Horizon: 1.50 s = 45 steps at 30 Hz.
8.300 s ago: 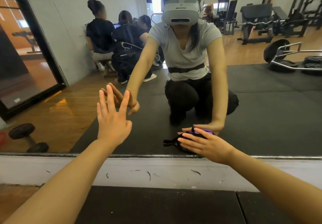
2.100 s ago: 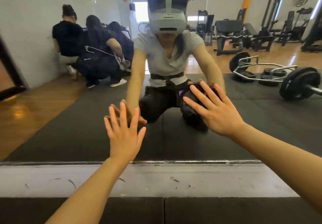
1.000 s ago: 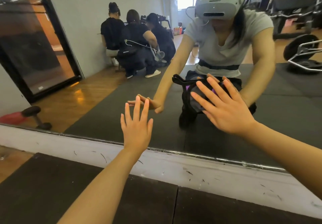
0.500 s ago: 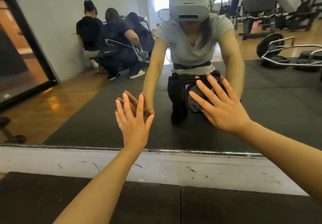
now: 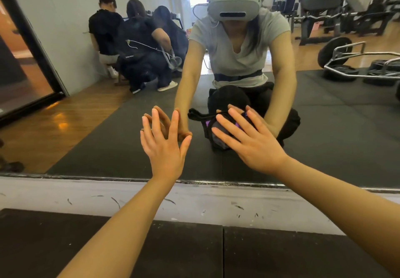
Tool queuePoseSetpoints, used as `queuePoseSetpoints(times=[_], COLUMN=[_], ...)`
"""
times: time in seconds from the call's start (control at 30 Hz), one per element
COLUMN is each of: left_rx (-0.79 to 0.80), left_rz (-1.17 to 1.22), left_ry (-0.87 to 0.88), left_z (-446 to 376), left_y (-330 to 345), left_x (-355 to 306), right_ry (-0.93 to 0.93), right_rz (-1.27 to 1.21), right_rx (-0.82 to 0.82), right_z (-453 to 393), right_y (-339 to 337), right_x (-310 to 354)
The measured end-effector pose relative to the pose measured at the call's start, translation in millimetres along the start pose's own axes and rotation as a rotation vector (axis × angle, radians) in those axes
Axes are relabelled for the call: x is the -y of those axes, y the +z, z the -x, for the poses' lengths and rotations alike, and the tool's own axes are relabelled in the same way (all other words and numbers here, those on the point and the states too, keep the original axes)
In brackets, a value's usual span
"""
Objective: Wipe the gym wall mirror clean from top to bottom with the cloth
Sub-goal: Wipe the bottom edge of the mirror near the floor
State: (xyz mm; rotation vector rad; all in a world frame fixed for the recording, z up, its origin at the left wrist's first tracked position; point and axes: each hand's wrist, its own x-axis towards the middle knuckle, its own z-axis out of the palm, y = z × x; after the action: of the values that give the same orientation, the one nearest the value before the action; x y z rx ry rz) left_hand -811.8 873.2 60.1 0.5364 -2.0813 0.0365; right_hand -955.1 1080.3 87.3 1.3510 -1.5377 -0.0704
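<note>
black floor mat [image 5: 108, 245], scuffed white baseboard [image 5: 65, 195]

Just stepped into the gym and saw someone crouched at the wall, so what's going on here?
A person is wiping the wall mirror low down, near its bottom edge. The right hand presses a dark cloth flat against the glass with straight fingers. The left hand is spread open on the mirror beside it, apparently for support. A black floor mat lies below.

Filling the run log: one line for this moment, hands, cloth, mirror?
left hand: flat on mirror, empty | right hand: pressing cloth on glass, fingers straight | zone: low, near bottom edge
</note>
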Motion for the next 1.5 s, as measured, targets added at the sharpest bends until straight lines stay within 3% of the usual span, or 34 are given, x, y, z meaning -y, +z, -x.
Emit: queuePoseSetpoints(times=[0.3,0.43,0.6,0.93,1.03,1.33,1.5], left_rx=[0.022,0.041,0.031,0.045,0.059,0.071,0.071], left_rz=[-0.02,-0.026,-0.024,-0.024,-0.035,-0.03,-0.031], left_ry=[0.023,0.037,0.023,0.033,0.035,0.015,0.027], left_z=[-2,-1,-1,-2,-2,-1,-2], left_y=[-5,-7,-5,-7,-9,-8,-12], left_x=[2,5,2,1,2,0,-1], right_ry=[-0.174,-0.255,-0.106,-0.17,-0.179,0.138,0.089], right_rz=[-0.059,-0.026,-0.072,-0.063,0.017,0.065,0.065], right_rx=[0.27,0.219,0.133,0.292,0.246,0.046,0.058], right_z=[60,48,27,69,72,22,44], right_y=[21,13,0,20,21,-9,-3], right_x=[46,29,11,50,50,-23,-21])
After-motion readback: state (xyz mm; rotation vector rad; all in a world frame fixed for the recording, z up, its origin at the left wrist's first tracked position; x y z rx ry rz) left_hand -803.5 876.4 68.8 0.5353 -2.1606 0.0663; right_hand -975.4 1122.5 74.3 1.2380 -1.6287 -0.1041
